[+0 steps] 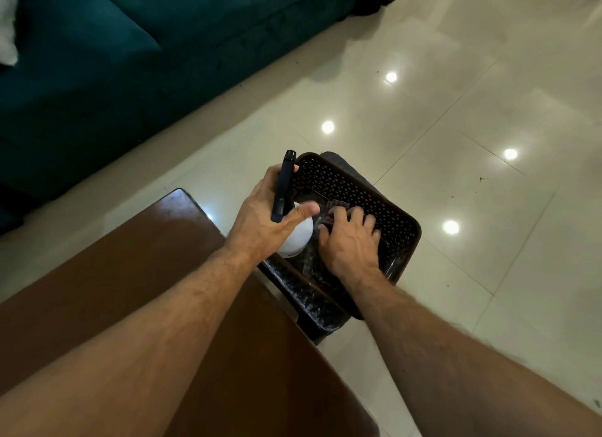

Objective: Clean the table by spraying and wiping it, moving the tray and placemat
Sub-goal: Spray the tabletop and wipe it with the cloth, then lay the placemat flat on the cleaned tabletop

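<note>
A person's left hand (265, 210) grips a spray bottle (294, 237), fingers and thumb curled round its dark blue trigger head (282, 185), with the white body of the bottle showing just below the palm. The bottle hangs over the near left part of a dark perforated basket (365, 195), which sits beside the right end of a brown wooden table (136, 264) on a glossy pale tiled floor (472, 94). To the right of the bottle, the right hand (350, 239) reaches down inside the basket, its bent fingers closing on a dark reddish cloth (335, 208) that lies at the fingertips on the basket's bottom. Bottle and cloth are close together, the two hands nearly touching. A dark teal sofa (114, 61) fills the far left.
</note>
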